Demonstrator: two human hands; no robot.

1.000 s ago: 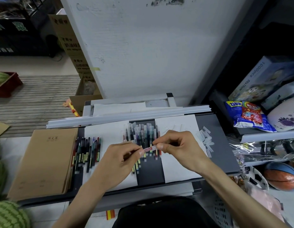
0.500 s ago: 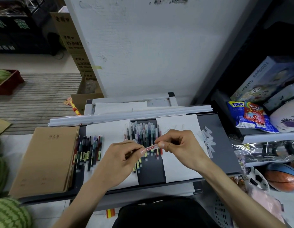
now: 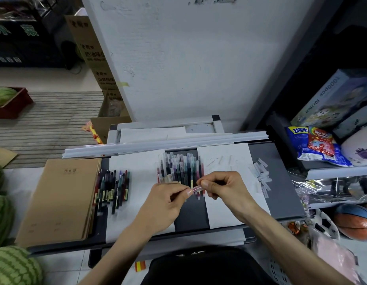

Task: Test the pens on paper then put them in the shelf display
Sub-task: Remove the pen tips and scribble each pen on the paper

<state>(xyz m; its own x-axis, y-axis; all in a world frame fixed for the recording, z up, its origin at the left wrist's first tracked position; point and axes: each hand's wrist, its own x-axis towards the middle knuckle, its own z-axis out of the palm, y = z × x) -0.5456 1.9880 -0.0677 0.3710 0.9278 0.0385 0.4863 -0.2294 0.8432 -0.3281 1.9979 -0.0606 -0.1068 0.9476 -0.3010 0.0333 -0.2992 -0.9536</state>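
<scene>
Nothing much has shifted: left hand (image 3: 166, 202) and right hand (image 3: 225, 190) still pinch one pink, translucent pen (image 3: 197, 189) by its ends over the counter's (image 3: 281, 182) middle. Two pen bunches lie behind, the dark bunch (image 3: 112, 188) leftward and the clear-capped bunch (image 3: 180, 167) central, both overlapping beyond counting. Two white sheets (image 3: 225, 161) flank the hands.

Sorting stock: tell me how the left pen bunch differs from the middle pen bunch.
The left pen bunch has dark opaque barrels; the middle pen bunch has pale translucent caps. The left pen bunch lies beside the brown notebooks; the middle pen bunch lies between the two white sheets. Both lie loose, roughly parallel.
</scene>
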